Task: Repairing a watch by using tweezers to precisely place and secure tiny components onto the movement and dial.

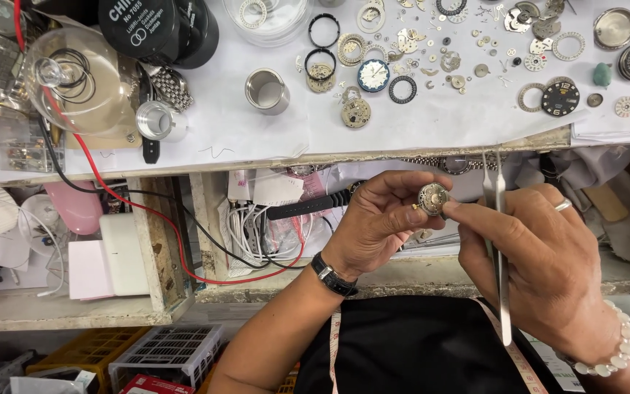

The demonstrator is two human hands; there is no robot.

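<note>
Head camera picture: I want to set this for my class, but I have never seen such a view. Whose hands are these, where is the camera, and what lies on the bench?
The camera sits on a person's head and looks down at their own two hands. The left hand pinches a small round watch movement. The right hand touches it with a fingertip and also holds tweezers. Above them, a white bench carries many loose watch parts: dials, rings, gears and a metal cup.

round black lidded tub [156, 28] top left of bench, red packet [156, 384] bottom left
</note>
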